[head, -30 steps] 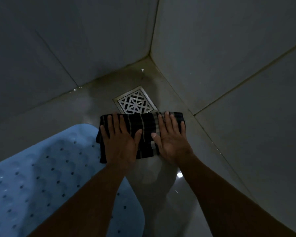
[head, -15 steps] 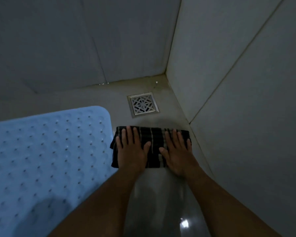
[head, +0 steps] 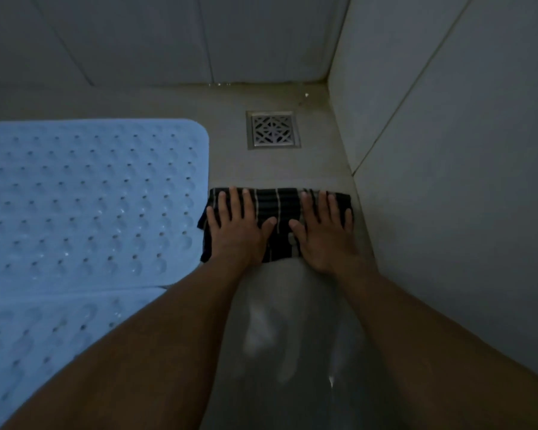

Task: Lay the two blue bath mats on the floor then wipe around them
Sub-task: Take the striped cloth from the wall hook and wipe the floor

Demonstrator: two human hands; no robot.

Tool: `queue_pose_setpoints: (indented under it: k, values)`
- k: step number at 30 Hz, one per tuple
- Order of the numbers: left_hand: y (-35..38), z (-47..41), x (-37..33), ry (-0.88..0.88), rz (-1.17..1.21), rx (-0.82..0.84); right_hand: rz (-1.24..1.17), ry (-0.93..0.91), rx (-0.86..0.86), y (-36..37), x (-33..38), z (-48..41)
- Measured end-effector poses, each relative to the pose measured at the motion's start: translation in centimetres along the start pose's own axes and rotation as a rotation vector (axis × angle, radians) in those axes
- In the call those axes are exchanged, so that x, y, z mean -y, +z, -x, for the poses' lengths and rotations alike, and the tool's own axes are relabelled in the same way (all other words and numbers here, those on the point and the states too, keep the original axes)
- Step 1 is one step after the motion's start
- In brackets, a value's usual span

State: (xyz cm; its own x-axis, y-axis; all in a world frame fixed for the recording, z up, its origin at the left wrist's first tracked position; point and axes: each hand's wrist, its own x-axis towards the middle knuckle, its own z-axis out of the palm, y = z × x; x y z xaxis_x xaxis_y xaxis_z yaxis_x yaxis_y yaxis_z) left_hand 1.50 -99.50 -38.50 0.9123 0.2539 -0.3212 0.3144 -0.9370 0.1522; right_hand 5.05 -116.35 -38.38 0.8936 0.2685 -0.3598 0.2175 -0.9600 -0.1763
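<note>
Two light blue bath mats lie flat on the floor at the left, one farther away point(head: 84, 200) and one nearer point(head: 44, 339), their edges meeting in a seam. A dark striped cloth point(head: 281, 209) lies folded on the grey floor tile between the far mat's right edge and the right wall. My left hand point(head: 236, 231) presses flat on the cloth's left half, fingers spread. My right hand point(head: 323, 235) presses flat on its right half. The cloth's left end touches the mat's edge.
A square metal floor drain point(head: 273, 130) sits beyond the cloth near the corner. Tiled walls close in at the back point(head: 261, 38) and on the right point(head: 463, 181). The wet, glossy floor point(head: 286, 336) runs between my forearms.
Both hands have drawn the cloth back along the floor, away from the drain and toward me. The view has shifted, so both mats show at the left.
</note>
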Motion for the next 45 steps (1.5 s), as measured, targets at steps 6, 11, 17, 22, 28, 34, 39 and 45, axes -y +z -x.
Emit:
queue_pose_setpoints:
  k: [6, 11, 17, 22, 28, 34, 39, 45]
  values:
    - [0.2, 0.2, 0.1, 0.034, 0.009, -0.037, 0.040, 0.003, -0.039, 0.1, 0.1, 0.3]
    - [0.6, 2.5, 0.0, 0.057, 0.015, -0.012, 0.033, 0.008, -0.029, 1.1, 0.3, 3.2]
    - [2.4, 9.3, 0.1, 0.072, 0.046, -0.004, 0.014, 0.035, -0.018, 2.7, 0.2, 10.9]
    - [3.5, 12.8, 0.9, 0.140, 0.027, 0.008, -0.014, 0.122, -0.009, 5.1, 1.3, 17.1]
    - [3.5, 15.4, 2.2, 0.153, 0.021, 0.009, -0.013, 0.150, 0.024, 5.8, 1.5, 17.5]
    - [4.6, 15.3, 1.9, 0.118, 0.010, -0.041, -0.012, 0.104, -0.021, 6.6, 0.7, 17.2]
    - [4.8, 16.2, 1.4, 0.065, 0.014, -0.021, -0.015, 0.079, -0.037, 6.7, 0.5, 17.0]
    - [5.0, 17.6, 0.4, 0.015, 0.031, -0.006, -0.014, 0.047, -0.009, 6.5, 0.1, 17.1]
